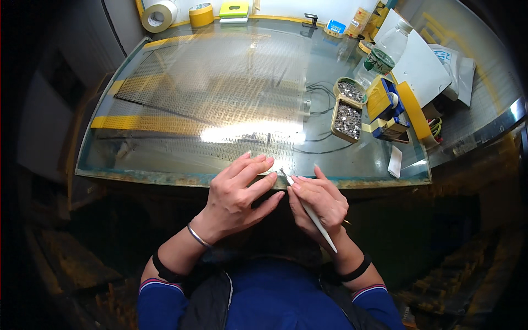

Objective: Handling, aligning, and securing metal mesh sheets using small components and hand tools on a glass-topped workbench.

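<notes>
My left hand (234, 190) lies over the near edge of a glass-topped table (165, 177), palm down with its fingers stretched out on the surface. A slim white pen-shaped tool (320, 224) is gripped in my right hand (324, 201). The tool's thin dark tip points at the glass just right of my left fingertips; its exact kind cannot be told. A thin brass-coloured point (347, 222) sticks out beside my right hand. Beyond both hands, a clear sheet with rows of small marks (220, 77) covers much of the table, with bright glare across it.
On the right stand an open tin of small metallic pieces (347, 120), a blue-and-yellow tape dispenser (385, 104), a plastic bottle (391, 47) and a small white piece (395, 161). Dark wires (324, 149) curve across the glass. Tape rolls (159, 16) line the back.
</notes>
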A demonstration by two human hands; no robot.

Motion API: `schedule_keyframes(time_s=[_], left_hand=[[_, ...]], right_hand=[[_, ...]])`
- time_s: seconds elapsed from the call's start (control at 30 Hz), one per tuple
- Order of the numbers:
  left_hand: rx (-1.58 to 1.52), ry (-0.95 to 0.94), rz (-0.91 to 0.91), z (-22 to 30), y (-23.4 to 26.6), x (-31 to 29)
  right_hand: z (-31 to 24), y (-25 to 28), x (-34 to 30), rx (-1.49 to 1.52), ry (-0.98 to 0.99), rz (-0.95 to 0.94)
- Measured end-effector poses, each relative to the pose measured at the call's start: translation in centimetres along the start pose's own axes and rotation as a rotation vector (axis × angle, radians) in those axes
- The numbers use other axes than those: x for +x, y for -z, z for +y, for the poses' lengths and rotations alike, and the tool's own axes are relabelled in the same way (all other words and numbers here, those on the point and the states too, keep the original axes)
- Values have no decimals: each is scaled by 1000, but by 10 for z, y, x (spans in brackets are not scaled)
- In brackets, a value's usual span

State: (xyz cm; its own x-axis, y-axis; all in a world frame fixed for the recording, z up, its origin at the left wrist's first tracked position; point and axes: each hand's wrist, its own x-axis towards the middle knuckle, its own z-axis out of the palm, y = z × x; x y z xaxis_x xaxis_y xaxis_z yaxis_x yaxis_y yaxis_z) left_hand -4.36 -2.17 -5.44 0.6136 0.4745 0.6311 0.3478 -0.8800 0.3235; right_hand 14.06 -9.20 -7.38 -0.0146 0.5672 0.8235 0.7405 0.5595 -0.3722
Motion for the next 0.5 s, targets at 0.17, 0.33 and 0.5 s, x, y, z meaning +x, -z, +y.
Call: schedule_keyframes(time_s=[0.17,0.33,0.5], left_hand=[[64,-23,13,-2,-3,2],[74,-18,27,-1,-7,3],[75,-7,42,2,-7,6]], right_hand=[[3,-3,2,-9,-2,56],[2,-5,4,2,-38,96],[6,-6,7,25,-62,125]])
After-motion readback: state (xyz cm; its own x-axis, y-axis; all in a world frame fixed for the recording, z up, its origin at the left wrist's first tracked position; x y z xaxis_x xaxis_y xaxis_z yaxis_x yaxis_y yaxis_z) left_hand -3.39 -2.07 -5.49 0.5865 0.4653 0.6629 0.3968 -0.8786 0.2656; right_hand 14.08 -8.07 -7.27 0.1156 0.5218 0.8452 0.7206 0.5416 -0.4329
